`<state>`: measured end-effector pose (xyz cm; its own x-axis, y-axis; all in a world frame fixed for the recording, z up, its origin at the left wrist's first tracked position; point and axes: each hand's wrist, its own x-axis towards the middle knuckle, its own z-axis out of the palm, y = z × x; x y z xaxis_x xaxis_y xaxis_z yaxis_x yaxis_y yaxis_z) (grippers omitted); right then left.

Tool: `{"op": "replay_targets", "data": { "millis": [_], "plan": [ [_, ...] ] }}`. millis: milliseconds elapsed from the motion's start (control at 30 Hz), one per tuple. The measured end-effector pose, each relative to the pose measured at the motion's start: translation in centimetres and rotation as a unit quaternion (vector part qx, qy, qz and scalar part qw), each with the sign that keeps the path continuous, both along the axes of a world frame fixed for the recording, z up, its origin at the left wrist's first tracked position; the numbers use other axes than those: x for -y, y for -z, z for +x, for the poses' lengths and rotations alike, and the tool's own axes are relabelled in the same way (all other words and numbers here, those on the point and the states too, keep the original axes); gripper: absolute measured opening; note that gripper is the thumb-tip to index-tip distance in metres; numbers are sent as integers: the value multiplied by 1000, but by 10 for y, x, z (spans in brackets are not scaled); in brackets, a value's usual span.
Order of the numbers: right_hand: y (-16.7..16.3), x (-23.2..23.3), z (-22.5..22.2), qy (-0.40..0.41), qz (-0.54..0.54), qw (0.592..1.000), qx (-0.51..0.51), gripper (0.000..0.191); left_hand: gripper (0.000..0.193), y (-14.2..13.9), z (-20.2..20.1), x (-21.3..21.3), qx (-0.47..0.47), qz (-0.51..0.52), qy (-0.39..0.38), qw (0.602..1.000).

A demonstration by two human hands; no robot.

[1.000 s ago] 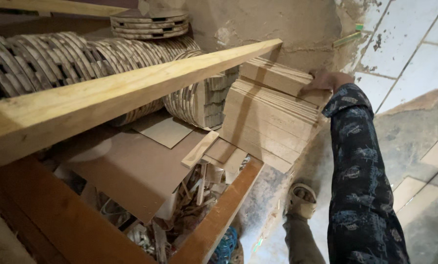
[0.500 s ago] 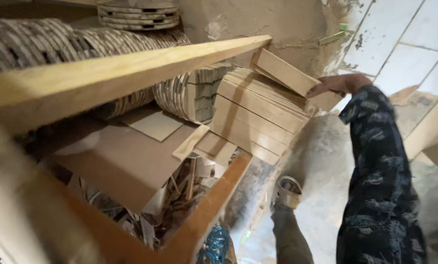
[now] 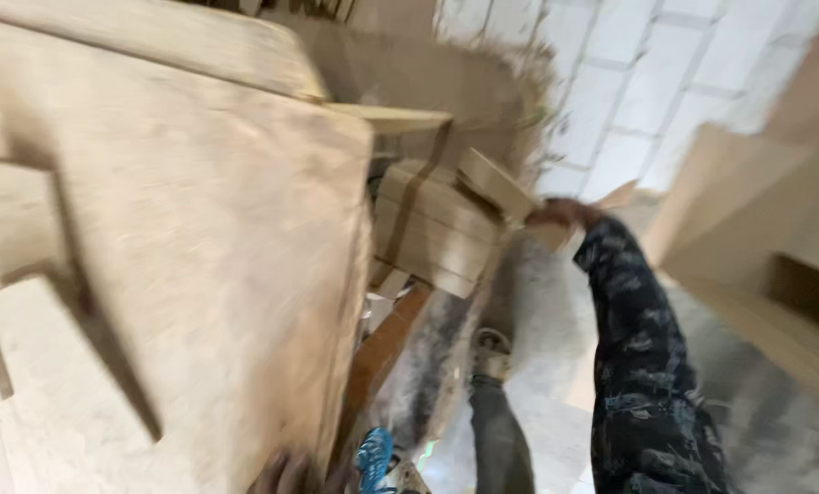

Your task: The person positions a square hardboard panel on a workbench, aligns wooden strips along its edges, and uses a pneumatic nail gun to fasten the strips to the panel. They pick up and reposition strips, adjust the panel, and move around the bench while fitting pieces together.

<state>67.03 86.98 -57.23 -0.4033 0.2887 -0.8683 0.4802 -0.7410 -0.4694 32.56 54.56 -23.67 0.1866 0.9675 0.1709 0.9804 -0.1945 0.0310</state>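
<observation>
Top board now lifted, long axis slanting down toward right hand.

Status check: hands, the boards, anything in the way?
Right hand grips top board of stack. Left hand not clearly seen. Big panel fills left foreground. Picture blurred.

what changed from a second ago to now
The view swung left and down; a large blurred wooden board now fills the left, hiding the woven baskets. The right hand stays on the top wooden piece of the stack, which looks slightly lifted. The left hand is not clearly visible.
</observation>
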Motion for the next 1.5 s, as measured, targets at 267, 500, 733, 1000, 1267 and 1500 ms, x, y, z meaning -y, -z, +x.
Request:
{"op": "replay_targets", "data": {
  "millis": [267,500,733,1000,1267,1500],
  "plan": [
    [-170,205,55,315,-44,948,-22,88,44,-46,14,-13,92,-88,35,991],
    [-367,356,45,373,-15,927,-37,80,49,-95,1,-16,154,-112,85,978],
    [-505,396,-49,247,93,961,-81,70,68,-185,-36,127,196,-110,23,974],
    [-538,436,-316,70,29,980,-185,52,59,-225,-156,434,238,-84,-308,917],
    [-583,545,-577,-139,135,962,-190,46,61,-234,-202,663,224,25,-658,718],
    [-604,594,-638,-291,413,859,-84,68,70,-211,-191,734,215,6,-704,676]
  ]
}}
